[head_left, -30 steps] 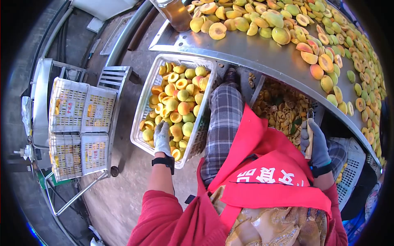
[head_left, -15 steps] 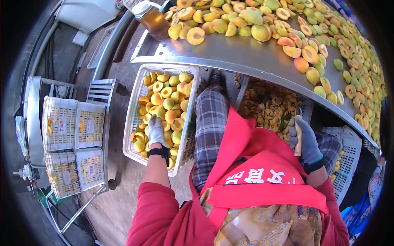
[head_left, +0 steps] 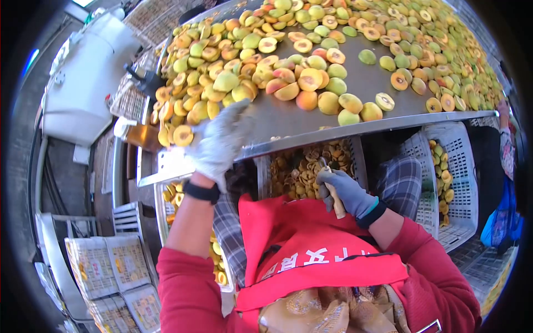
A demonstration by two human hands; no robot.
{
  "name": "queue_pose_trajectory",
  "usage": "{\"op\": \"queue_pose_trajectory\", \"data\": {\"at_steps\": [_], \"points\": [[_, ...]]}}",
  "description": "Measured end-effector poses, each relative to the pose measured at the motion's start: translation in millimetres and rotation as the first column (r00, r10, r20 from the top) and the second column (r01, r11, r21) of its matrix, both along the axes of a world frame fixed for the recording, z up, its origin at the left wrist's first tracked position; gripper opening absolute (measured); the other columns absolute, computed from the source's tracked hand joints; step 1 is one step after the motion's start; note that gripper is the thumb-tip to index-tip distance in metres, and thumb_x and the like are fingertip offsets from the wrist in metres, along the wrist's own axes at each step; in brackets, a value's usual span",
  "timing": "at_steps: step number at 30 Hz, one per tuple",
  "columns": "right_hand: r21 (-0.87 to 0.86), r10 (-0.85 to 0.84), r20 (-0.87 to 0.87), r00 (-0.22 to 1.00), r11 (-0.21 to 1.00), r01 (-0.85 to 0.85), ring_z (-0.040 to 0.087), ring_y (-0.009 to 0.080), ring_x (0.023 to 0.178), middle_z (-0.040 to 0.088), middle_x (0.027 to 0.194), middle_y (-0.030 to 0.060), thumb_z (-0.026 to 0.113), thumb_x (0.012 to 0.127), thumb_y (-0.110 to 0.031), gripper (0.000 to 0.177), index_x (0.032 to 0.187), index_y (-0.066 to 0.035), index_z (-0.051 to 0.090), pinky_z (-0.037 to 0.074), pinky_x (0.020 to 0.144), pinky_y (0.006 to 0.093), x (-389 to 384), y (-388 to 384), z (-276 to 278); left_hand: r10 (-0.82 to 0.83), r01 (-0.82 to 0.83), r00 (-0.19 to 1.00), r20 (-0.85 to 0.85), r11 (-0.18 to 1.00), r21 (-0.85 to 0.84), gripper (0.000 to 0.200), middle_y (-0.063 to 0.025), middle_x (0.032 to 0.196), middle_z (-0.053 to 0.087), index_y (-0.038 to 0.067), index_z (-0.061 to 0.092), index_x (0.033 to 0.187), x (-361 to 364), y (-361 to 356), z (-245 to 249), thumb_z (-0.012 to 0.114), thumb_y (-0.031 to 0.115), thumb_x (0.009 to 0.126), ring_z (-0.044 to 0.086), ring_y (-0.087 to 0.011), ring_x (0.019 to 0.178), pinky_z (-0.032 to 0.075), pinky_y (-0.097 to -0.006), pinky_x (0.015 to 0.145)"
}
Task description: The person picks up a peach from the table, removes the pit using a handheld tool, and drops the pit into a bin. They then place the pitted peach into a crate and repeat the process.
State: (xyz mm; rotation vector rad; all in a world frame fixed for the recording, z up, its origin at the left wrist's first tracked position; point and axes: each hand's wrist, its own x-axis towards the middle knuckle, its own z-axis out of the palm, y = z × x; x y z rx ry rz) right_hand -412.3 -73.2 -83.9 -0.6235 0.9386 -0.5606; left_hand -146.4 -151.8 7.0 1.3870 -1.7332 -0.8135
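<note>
Fruit (head_left: 242, 93) lies near left fingers (head_left: 237, 112), blurred, grip unclear; right fingers (head_left: 327, 177) clasp wooden-handled tool (head_left: 336, 205).

Maroon sleeves (head_left: 189, 272), red lettered apron (head_left: 322, 227), plaid trousers (head_left: 401, 180).

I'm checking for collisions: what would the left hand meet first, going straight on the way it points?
The left hand would likely meet the fruit just ahead on the table, though its height is unclear.
</note>
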Motion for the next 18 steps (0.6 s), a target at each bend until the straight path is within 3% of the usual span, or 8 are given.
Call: {"op": "queue_pose_trajectory", "data": {"at_steps": [3, 5, 8, 12, 14, 18], "points": [[-0.005, -0.055, 0.042, 0.998, 0.998, 0.055, 0.051, 0.0188, 0.045, 0.053, 0.063, 0.008, 0.052, 0.086, -0.031, 0.025, 0.083, -0.006, 0.054, 0.045, 0.039, 0.0326, -7, -4, -5, -0.107, 0.096, 0.933, 0.343, 0.994, 0.05, 0.04, -0.0103, 0.113, 0.06, 0.006, 0.055, 0.12, -56, -39, -11, 0.062, 0.019, 0.083, 0.056, -0.0185, 0.104, 0.044, -0.0286, 0.088], [-0.023, -0.08, 0.06, 0.995, 0.996, 0.082, 0.052, 0.0194, 0.046, 0.053, 0.063, 0.008, 0.053, 0.087, -0.031, 0.026, 0.083, -0.005, 0.054, 0.045, 0.039, 0.033, -12, -7, -6, -0.19, 0.166, 0.855, 0.483, 0.982, 0.093, 0.043, -0.0126, 0.117, 0.058, 0.007, 0.054, 0.121, -89, -61, -20, 0.063, 0.022, 0.082, 0.056, -0.0233, 0.108, 0.043, -0.031, 0.091], [-0.011, -0.098, 0.105, 0.99, 0.995, 0.1, 0.052, 0.0194, 0.046, 0.053, 0.062, 0.0082, 0.052, 0.087, -0.031, 0.027, 0.083, -0.005, 0.053, 0.045, 0.039, 0.0327, -17, -11, -5, -0.229, 0.281, 0.754, 0.616, 0.96, 0.013, 0.047, -0.0146, 0.123, 0.054, 0.008, 0.05, 0.125, -116, -87, -46, 0.061, 0.025, 0.082, 0.052, -0.0278, 0.113, 0.041, -0.0348, 0.095], [-0.042, -0.102, 0.057, 0.993, 0.994, 0.104, 0.051, 0.0183, 0.046, 0.052, 0.06, 0.008, 0.052, 0.088, -0.032, 0.03, 0.077, -0.004, 0.053, 0.045, 0.04, 0.0315, -25, -13, 6, -0.195, 0.224, 0.617, 0.762, 0.972, 0.067, 0.062, -0.0146, 0.131, 0.045, 0.01, 0.045, 0.13, -128, -91, -59, 0.065, 0.029, 0.075, 0.048, -0.0313, 0.117, 0.039, -0.038, 0.097], [-0.032, -0.126, 0.066, 0.99, 0.991, 0.128, 0.051, 0.0177, 0.045, 0.052, 0.059, 0.0077, 0.051, 0.088, -0.032, 0.031, 0.075, -0.004, 0.053, 0.046, 0.04, 0.0312, -26, -14, 5, -0.285, 0.064, 0.492, 0.823, 0.954, 0.293, 0.07, -0.0162, 0.12, 0.049, 0.01, 0.048, 0.126, -133, -94, -49, 0.068, 0.039, 0.066, 0.049, -0.0322, 0.113, 0.041, -0.0396, 0.093], [-0.02, -0.098, 0.069, 0.993, 0.995, 0.099, 0.051, 0.0171, 0.045, 0.052, 0.06, 0.0069, 0.052, 0.088, -0.032, 0.028, 0.081, -0.005, 0.052, 0.045, 0.039, 0.0308, -24, -16, 12, -0.276, 0.066, 0.474, 0.836, 0.958, 0.279, 0.065, -0.0176, 0.117, 0.053, 0.009, 0.052, 0.12, -122, -81, -42, 0.068, 0.041, 0.067, 0.054, -0.0328, 0.105, 0.043, -0.0401, 0.09]]}}
